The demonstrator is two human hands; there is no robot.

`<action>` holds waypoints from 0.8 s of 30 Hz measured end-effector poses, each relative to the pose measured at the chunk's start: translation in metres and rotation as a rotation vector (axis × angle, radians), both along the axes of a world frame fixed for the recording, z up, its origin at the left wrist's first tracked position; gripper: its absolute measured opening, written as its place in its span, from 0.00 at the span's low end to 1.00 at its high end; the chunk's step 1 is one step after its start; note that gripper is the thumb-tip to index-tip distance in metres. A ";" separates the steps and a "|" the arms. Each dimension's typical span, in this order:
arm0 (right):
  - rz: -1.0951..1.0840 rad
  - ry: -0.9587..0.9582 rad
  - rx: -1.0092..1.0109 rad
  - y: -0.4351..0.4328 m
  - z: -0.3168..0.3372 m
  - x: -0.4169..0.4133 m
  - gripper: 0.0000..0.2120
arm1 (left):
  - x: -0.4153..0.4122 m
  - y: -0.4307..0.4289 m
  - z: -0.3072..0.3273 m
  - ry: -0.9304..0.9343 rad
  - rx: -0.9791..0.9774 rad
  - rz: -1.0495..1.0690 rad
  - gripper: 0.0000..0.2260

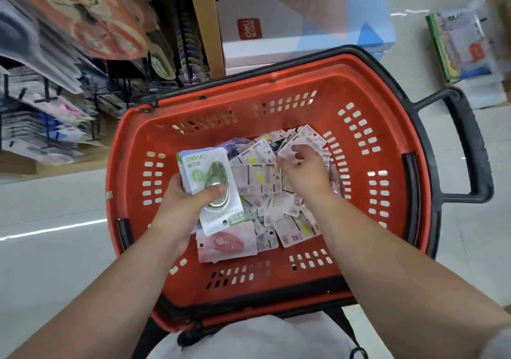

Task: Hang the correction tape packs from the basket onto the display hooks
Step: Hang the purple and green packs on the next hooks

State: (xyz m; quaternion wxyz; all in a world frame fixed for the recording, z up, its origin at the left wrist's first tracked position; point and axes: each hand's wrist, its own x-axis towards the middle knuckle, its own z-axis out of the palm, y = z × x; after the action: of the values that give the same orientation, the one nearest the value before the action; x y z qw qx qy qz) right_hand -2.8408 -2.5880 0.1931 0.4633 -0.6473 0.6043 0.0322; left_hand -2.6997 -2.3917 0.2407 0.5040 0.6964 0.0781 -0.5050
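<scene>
We see left hand (182,206) curled round a stack of green Campus correction tape packs (206,173) above the red basket (132,143) — right hand (304,173) pinching one face-down pack (290,150) off the loose pile (284,209) inside it.

Single head-worn wide-angle view looks steeply down, close over the red basket (392,165) at frame centre.
</scene>
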 end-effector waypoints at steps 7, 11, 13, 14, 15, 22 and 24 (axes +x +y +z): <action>0.402 0.459 -0.152 -0.039 -0.047 0.001 0.42 | 0.008 0.016 -0.007 -0.059 0.044 0.011 0.21; 0.396 0.405 -0.355 -0.042 -0.045 -0.001 0.17 | 0.003 0.021 -0.005 -0.044 0.043 -0.007 0.23; 0.380 0.273 -0.489 -0.044 -0.032 -0.006 0.14 | 0.001 0.019 -0.003 -0.023 0.032 -0.019 0.29; 0.361 0.215 -0.540 -0.044 -0.023 -0.009 0.14 | -0.001 0.018 -0.002 -0.016 0.030 -0.020 0.31; 0.334 0.163 -0.571 -0.043 -0.013 -0.012 0.15 | -0.002 0.016 -0.001 -0.015 0.028 -0.014 0.31; -0.292 -0.509 -0.050 0.009 0.083 -0.019 0.15 | -0.017 -0.003 0.019 0.016 -0.040 0.015 0.34; -0.408 -0.630 0.186 0.029 0.092 -0.019 0.09 | -0.021 -0.008 0.024 0.031 -0.069 0.056 0.28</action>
State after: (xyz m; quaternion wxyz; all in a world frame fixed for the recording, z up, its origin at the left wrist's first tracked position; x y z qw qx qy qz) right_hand -2.8598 -2.5588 0.2856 0.6798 -0.4474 0.5433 -0.2063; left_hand -2.7211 -2.3998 0.2645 0.5404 0.6682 0.0877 -0.5039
